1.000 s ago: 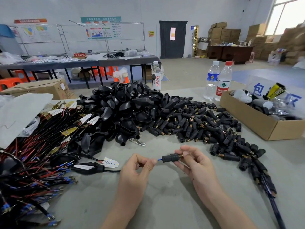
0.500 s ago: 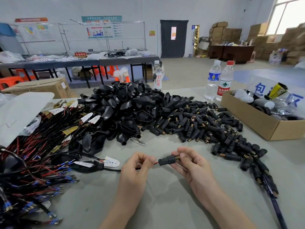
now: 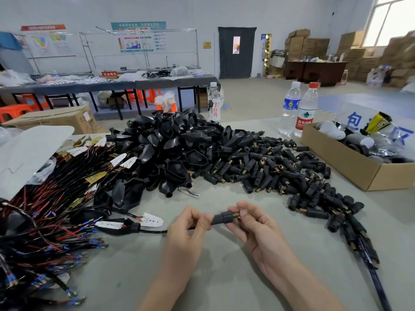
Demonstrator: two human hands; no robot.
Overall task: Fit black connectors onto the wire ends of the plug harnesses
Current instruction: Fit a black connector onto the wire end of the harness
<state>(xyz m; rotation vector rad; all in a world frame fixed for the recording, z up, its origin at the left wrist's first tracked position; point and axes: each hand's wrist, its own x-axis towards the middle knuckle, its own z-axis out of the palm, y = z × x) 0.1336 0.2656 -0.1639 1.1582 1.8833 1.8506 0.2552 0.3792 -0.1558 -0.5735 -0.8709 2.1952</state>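
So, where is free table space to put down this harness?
Bare table lies between the harness bundle and the left hand, and between both forearms below the right hand. Behind, black covers and loose connectors crowd it.

A clear bottle [image 3: 214, 106] carries red vertical characters 京白开, and the red-capped bottle [image 3: 305, 113] has a label reading 农夫山泉. A red sign [image 3: 109, 74] on the far bench reads 不合格区. A placard [image 3: 356, 118] behind the cardboard box [image 3: 350, 163] shows blue 包 and 区, and the wall posters [image 3: 138, 38] are too blurred to read.
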